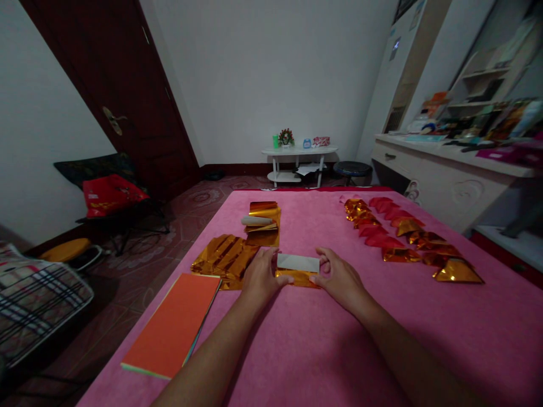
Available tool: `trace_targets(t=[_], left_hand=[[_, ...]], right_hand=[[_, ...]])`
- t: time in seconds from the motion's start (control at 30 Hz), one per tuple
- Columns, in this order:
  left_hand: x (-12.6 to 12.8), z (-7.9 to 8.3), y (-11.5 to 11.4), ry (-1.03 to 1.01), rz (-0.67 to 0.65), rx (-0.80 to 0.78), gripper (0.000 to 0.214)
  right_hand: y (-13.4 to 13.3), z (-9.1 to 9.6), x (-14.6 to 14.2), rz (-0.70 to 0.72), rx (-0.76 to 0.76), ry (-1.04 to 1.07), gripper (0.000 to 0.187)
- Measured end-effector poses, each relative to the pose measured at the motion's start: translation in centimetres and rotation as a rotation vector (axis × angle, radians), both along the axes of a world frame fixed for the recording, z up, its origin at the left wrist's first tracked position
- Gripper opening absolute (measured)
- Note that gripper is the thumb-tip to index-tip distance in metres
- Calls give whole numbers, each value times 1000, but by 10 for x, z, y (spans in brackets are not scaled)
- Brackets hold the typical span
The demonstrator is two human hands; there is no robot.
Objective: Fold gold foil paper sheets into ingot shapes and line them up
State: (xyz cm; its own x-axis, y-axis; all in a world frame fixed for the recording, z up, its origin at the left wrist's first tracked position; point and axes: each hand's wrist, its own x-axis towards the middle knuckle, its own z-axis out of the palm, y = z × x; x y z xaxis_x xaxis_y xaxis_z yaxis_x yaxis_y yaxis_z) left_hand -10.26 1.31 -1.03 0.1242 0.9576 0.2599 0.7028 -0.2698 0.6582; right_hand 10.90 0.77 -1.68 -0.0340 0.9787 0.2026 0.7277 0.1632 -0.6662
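Note:
Between my two hands is a sheet of gold foil paper (299,278), partly folded, with a pale strip of its back side facing up along the far part. My left hand (263,277) pinches its left end, thumb on the near gold edge. At the right end, my right hand (337,276) grips it the same way, fingers curled behind. Just left of my left hand lies a pile of creased gold foil sheets (224,257). Beyond it sit a rolled gold foil piece (263,209) and a grey, rounded, elongated object (257,221).
A stack of coloured paper, orange on top (173,325), lies at the table's left edge. Rows of folded gold and red foil pieces (399,226) rest on the right of the pink tablecloth (314,350). A small white table (299,151) stands beyond, a cluttered dresser (441,161) to the right.

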Motion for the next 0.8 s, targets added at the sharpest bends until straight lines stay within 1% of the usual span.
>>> trace_targets(t=[0.07,0.2,0.3,0.4,0.43,0.5,0.57,0.6,0.67,0.8], left_hand=[[-1,-1,0,12,-19,0,74],[-1,0,0,41,-35,-1,73],[-1,2,-1,43,-43,-12,69],[0,2,-2,8,-38,-36,59],[0,2,-2,-22,-38,-43,52],[1,1,-2,-106,-68,-27,30],[0,2,-3,-195,-126,47,5],[-1,3,-3,-235,-153,97,4],[-2,7,-5,-296,-192,180,9],[-2,14,-9,-337,-226,246,6]], right_hand=[[0,4,0,34,-29,-6,48],[-2,9,-1,53,-57,-48,7],[-4,7,-2,57,-49,20,14],[-8,7,-3,111,2,224,8],[-9,8,-3,127,34,280,7],[-12,10,-4,151,120,336,8],[-15,14,-4,179,205,345,15],[-16,15,-4,192,244,353,18],[-18,17,-4,201,309,374,23],[-18,16,-4,194,360,368,33]])
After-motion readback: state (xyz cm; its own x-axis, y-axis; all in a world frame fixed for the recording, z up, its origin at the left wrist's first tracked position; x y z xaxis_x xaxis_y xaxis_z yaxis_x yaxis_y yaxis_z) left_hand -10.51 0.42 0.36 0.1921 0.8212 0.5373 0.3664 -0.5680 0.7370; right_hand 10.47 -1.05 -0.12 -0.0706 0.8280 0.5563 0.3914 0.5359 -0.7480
